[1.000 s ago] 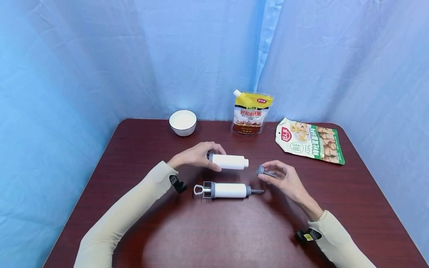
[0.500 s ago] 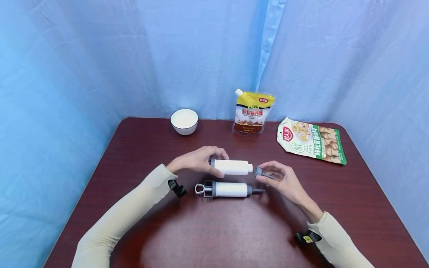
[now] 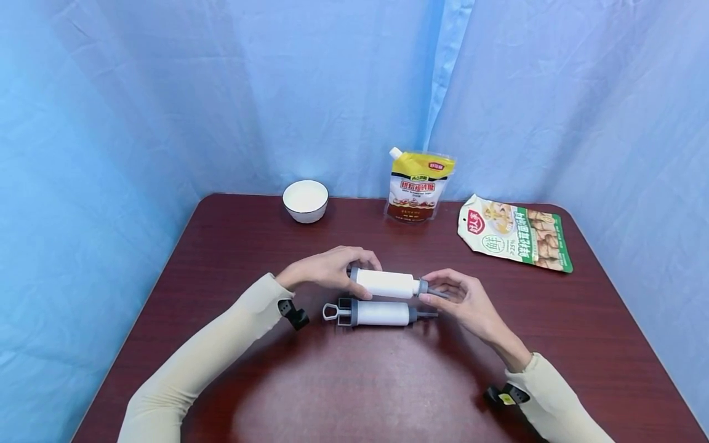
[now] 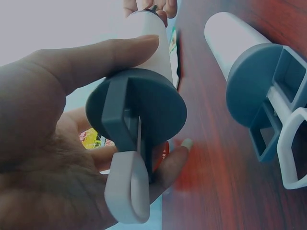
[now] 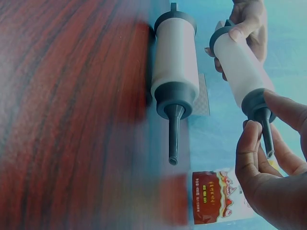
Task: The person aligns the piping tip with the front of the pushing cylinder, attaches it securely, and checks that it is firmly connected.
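My left hand (image 3: 335,269) grips a white plunger-type syringe (image 3: 386,284) around its grey collar end, clear above the table in the left wrist view. Its white pull ring (image 4: 127,187) pokes out past the palm. With thumb and fingers, my right hand (image 3: 465,301) pinches a grey nozzle cap (image 5: 256,103), which sits at the syringe's front end in line with the barrel. A second syringe (image 3: 382,314) of the same kind, with grey nozzle and pull ring, lies on the table just nearer to me, below the held one.
A white bowl (image 3: 306,215) stands at the table's back edge. To its right is an upright spouted pouch (image 3: 412,200) with a yellow top. A green and white food packet (image 3: 512,234) lies flat at the back right. Blue curtains (image 3: 332,92) hang behind the dark red table (image 3: 354,381).
My left hand has brought the syringe slightly right and nearer. My right hand has moved the nozzle cap left, and the gap between cap and barrel end has closed.
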Tool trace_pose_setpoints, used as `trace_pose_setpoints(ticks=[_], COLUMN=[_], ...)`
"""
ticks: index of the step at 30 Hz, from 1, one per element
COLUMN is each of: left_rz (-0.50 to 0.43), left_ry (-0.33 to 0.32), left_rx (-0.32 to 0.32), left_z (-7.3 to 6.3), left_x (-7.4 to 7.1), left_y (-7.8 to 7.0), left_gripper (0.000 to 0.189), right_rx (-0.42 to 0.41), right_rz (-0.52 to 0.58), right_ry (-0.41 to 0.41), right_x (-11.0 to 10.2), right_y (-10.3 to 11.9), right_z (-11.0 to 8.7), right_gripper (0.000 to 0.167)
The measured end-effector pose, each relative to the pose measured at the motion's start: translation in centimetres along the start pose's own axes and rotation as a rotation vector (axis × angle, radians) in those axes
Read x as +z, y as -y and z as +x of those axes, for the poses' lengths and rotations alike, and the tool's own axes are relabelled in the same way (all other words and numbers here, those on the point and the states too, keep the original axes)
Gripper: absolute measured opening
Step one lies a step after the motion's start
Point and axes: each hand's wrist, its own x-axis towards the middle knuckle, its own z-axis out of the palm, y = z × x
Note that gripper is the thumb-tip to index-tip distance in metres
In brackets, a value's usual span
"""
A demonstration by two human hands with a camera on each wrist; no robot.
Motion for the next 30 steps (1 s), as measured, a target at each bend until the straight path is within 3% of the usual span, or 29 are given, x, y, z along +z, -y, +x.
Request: trace_pose_setpoints(ticks=[22, 30], left_rz=[-0.033, -0.116], left_ry=[-0.016, 0.046], left_rx=[0.016, -0.015], left_z=[-0.9, -1.2], left_x=[0.9, 0.8], left_y=[0.2, 0.6], left_gripper=[0.044, 0.041], right_rx=[-0.035, -0.07], right_rz=[0.062, 0.059], right_ry=[0.052, 0.06], right_x=[0.9, 0.9], right_y=[0.3, 0.3], right_z=[-0.1, 0.0], right_gripper=[0.032, 0.033])
